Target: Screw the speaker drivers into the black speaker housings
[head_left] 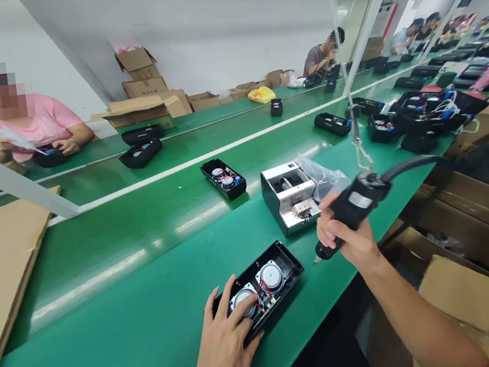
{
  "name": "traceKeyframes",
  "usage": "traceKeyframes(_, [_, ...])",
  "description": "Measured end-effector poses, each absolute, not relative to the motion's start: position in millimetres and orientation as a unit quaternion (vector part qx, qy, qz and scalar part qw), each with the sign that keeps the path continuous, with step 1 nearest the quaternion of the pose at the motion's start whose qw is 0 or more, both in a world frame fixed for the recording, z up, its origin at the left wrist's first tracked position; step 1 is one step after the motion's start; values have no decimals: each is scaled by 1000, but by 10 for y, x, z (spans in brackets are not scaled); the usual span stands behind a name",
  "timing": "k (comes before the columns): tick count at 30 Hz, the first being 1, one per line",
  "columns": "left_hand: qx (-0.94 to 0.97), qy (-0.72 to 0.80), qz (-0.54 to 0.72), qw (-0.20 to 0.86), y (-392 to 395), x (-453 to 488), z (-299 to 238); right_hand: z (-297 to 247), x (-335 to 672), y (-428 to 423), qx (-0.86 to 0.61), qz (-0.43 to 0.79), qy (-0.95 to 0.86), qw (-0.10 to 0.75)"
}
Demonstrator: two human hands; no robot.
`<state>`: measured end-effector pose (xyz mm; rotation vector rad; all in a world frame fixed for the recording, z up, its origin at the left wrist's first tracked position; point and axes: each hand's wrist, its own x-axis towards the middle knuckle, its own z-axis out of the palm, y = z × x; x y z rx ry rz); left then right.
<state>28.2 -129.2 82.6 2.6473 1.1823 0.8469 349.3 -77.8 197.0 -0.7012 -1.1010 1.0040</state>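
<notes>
My left hand [226, 330] grips the near-left end of a black speaker housing [291, 256], thumb on its near side and fingers reaching over the open top. Two round silver speaker drivers [271, 276] sit inside it, with red and black wires beside them. My right hand [342, 231] is wrapped round a black electric screwdriver [355, 203], which points down and left. Its bit [316, 262] is just right of the housing, apart from it. Behind the screwdriver stands a black and white screw feeder [288, 202].
A clear plastic bag [321, 177] lies behind the feeder. Another open speaker housing [225, 178] sits on the green conveyor belt [101, 241]. Cardboard [6, 258] lies at left; several housings [426, 112] are piled at right. A co-worker in a pink shirt [54, 120] works across the belt.
</notes>
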Motion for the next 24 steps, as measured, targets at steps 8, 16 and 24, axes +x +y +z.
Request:
traceKeyframes(8, [876, 393, 274, 53, -1291, 296, 811, 1861, 3014, -1095, -195, 508, -524, 656])
traceKeyframes(16, [874, 401, 269, 61, -1313, 288, 794, 1675, 2874, -1055, -220, 524, -522, 636])
traceKeyframes(24, [874, 398, 270, 59, -1317, 301, 796, 1603, 2818, -1017, -228, 530, -518, 631])
